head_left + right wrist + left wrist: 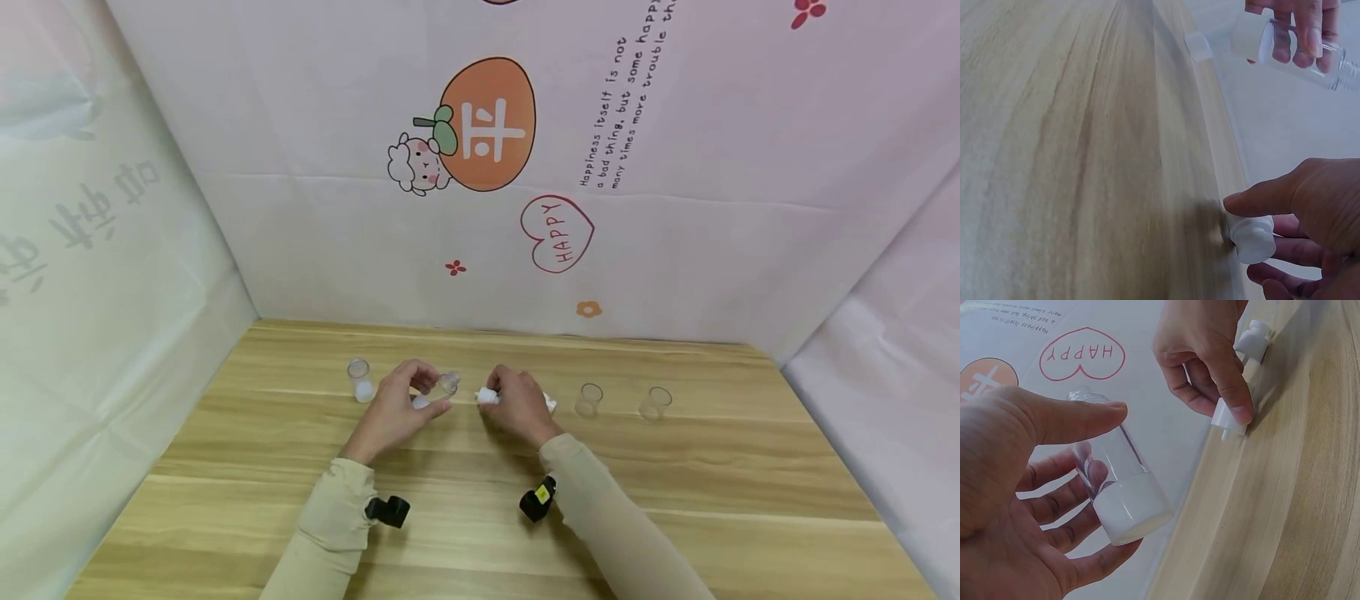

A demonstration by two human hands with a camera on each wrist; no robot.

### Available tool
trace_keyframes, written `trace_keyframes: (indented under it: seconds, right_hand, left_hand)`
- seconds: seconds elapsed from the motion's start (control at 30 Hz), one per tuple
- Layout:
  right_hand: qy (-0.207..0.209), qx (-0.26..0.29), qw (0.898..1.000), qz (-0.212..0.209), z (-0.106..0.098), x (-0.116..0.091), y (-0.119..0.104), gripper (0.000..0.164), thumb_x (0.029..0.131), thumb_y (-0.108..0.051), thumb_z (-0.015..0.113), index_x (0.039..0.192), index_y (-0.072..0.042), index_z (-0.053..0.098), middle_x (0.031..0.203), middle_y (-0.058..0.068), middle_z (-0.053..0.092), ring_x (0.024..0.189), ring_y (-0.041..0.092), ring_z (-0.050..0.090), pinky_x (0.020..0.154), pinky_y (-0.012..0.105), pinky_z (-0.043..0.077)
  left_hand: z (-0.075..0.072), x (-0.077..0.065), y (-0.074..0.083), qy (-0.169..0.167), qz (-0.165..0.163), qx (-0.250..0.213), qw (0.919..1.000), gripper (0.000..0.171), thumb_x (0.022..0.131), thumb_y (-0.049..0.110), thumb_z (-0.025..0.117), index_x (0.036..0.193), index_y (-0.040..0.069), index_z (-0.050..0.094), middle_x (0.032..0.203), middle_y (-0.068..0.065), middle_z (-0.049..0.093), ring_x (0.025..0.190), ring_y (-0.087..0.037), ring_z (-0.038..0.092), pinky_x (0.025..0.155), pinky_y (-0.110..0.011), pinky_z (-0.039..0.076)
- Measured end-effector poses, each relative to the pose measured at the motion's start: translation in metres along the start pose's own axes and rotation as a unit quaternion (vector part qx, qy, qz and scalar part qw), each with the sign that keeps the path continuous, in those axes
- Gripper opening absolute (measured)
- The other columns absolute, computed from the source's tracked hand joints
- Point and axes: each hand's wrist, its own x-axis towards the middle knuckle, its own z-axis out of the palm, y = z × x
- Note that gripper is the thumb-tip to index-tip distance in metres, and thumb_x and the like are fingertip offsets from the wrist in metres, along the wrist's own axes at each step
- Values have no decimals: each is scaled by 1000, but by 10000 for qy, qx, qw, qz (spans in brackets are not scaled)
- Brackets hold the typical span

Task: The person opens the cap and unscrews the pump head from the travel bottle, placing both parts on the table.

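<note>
My left hand (pixel 393 414) holds a small clear bottle (pixel 1132 494) with a white lower part. In the left wrist view the thumb lies along one side, with fingers behind and under it, and the bottle is tilted. Its threaded neck (pixel 1349 75) is uncovered in the right wrist view. A short way to the right, my right hand (pixel 522 408) pinches a white pump top (pixel 1230 419) between thumb and fingers, close to the table; a thin stem sticks out of it. Another white nozzle piece (pixel 1254 340) lies on the table beyond that hand.
Two clear cup-like pieces (pixel 589 400) stand on the wooden table (pixel 465 517) to the right. At the left is another clear cylindrical piece (pixel 358 369) with a white part (pixel 363 391) by it. A printed white sheet (pixel 337 250) rises behind the table's far edge.
</note>
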Motion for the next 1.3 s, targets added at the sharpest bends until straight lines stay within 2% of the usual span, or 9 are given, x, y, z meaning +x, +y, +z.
trace_keyframes:
  seconds: [0.37, 0.67, 0.83, 1.1, 1.3]
  right_hand:
    - [77, -154, 9997, -186, 6, 1, -3, 28, 79, -15, 88, 91, -10, 64, 86, 4, 67, 82, 23, 56, 74, 41, 48]
    - [81, -219, 9996, -131, 9, 2, -6, 29, 79, -15, 88, 93, -10, 63, 86, 4, 65, 81, 23, 55, 75, 41, 47]
    - [118, -281, 9993, -236, 7, 1, -7, 31, 79, -16, 89, 96, -8, 65, 87, 5, 66, 81, 23, 56, 74, 42, 48]
    - [139, -375, 9985, -373, 7, 0, -6, 36, 79, -17, 88, 105, -5, 67, 95, 8, 70, 87, 28, 61, 79, 46, 50]
    - [94, -221, 9995, -211, -2, -4, -7, 42, 78, -16, 88, 113, -5, 68, 105, 9, 71, 98, 29, 61, 88, 47, 49]
  left_hand:
    - [1, 0, -4, -72, -151, -69, 9998, 34, 88, 15, 81, 115, 7, 61, 113, -13, 63, 101, -23, 60, 83, -41, 50]
    - [1, 0, -6, -73, -101, -48, 9999, 33, 89, 16, 80, 115, 7, 61, 112, -14, 63, 101, -23, 60, 82, -40, 51]
    - [1, 0, -6, -79, -99, -44, 9999, 34, 89, 17, 81, 115, 7, 61, 112, -12, 63, 100, -22, 60, 82, -40, 51]
    - [2, 1, -6, -51, -132, -71, 9999, 34, 89, 18, 81, 115, 8, 62, 109, -4, 62, 100, -22, 60, 83, -40, 51]
    - [2, 2, -9, 47, -382, -250, 9989, 35, 90, 18, 80, 117, 7, 60, 113, -11, 62, 102, -24, 58, 84, -42, 49]
